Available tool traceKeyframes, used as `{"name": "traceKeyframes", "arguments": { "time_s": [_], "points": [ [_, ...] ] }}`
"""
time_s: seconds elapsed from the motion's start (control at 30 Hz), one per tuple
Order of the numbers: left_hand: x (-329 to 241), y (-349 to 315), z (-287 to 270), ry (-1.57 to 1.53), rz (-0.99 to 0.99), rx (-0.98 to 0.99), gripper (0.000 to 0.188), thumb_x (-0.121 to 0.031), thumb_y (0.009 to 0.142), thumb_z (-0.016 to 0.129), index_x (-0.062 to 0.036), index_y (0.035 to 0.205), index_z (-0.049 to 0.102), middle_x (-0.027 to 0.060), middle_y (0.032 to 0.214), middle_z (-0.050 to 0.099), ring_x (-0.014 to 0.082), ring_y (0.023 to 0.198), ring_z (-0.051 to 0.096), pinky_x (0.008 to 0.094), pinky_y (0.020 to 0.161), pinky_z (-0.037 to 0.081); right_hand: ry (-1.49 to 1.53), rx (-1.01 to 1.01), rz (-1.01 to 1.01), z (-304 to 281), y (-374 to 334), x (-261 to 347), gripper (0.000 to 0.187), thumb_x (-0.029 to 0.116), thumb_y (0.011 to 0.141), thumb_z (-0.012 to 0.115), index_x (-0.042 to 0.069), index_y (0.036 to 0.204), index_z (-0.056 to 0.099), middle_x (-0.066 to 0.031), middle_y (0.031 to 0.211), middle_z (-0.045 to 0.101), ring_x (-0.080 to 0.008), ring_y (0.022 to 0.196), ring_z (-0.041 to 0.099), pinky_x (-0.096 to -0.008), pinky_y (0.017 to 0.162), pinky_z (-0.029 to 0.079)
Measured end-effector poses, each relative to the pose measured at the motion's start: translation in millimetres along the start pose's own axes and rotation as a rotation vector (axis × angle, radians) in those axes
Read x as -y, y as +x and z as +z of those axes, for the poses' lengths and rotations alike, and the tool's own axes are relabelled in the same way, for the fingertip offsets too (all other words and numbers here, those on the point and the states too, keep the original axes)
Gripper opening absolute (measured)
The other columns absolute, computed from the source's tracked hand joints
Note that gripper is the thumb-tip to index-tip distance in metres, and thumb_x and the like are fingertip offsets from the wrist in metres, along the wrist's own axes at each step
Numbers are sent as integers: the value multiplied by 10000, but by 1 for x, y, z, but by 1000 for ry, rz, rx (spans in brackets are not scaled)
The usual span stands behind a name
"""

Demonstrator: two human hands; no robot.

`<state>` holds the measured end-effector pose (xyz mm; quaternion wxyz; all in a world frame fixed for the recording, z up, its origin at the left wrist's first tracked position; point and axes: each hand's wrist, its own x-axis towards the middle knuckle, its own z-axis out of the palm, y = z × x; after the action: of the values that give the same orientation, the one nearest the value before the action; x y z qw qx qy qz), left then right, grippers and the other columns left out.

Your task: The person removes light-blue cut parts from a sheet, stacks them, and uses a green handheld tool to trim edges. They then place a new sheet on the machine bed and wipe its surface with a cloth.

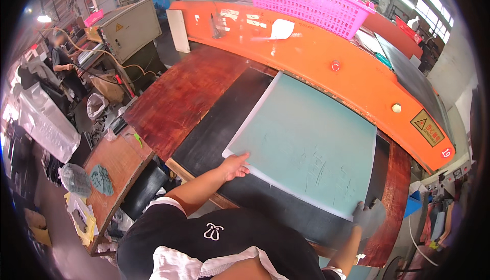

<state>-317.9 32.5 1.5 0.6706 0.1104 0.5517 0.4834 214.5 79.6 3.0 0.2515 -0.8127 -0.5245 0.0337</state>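
A large pale green board [311,137] with whitish edges lies on a black work surface [217,122]. Thin dark cut marks score its near right part. At its near left corner is my bare left hand [235,167], thumb over the top face and fingers closed at the edge. My right hand [370,219] wears a grey glove and is smeared by motion. It is beside the near right corner, with a fingertip or thumb against the board; how its fingers are set is unclear.
An orange machine beam [306,43] with a red button [335,66] spans the far side, a pink basket [311,4] on top. Reddish-brown panels [189,96] flank the black surface. A wooden side table [120,162] stands at left. Farther back at left, a person [64,66] stands.
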Motion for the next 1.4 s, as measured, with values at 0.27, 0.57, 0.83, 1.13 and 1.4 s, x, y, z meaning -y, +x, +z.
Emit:
{"name": "traceKeyframes", "arguments": {
  "time_s": [0.27, 0.57, 0.83, 1.13, 1.4],
  "points": [
    [20, -21, -30, -17, 34, 126, 381, -350, 898, 576, 11, 1020, 547, 82, 816, 620, 154, 597, 608, 258, 517, 501, -24, 162, -27, -23, -41, -15, 394, 336, 836, 574, -54, 890, 590, -232, 925, 585, -358, 838, 581, -422, 710, 445],
    [31, -24, -25, -254, 67, 311, 458, -419, 944, 449, -44, 1206, 470, 79, 1117, 598, 210, 948, 602, 369, 804, 467, 188, -13, -584, -8, -71, 121, 605, 270, 689, 770, -15, 1153, 505, -185, 1120, 552, -338, 1052, 523, -420, 924, 408],
    [45, -11, -24, -257, 156, 316, 537, -483, 965, 314, -91, 1331, 336, 98, 1240, 526, 245, 1068, 564, 398, 820, 499, 474, 373, -1353, 90, -176, 333, 578, 365, 769, 677, 33, 1209, 503, -156, 1156, 545, -329, 1057, 522, -414, 897, 420],
    [57, -1, -34, -227, 204, 370, 448, -380, 993, 313, -9, 1022, 562, 110, 1039, 567, 205, 948, 554, 359, 822, 493, 832, 578, -174, 115, -36, 358, 301, 325, 889, 554, 26, 904, 575, -62, 764, 589, -159, 704, 576, -329, 583, 470],
    [56, -1, -33, -223, 185, 371, 404, -340, 989, 346, -14, 957, 583, 105, 1029, 584, 190, 963, 558, 347, 833, 474, 929, 234, -139, 74, 114, 412, 318, 306, 911, 474, 15, 933, 600, -81, 835, 614, -165, 732, 588, -311, 638, 494]
  ]
}}
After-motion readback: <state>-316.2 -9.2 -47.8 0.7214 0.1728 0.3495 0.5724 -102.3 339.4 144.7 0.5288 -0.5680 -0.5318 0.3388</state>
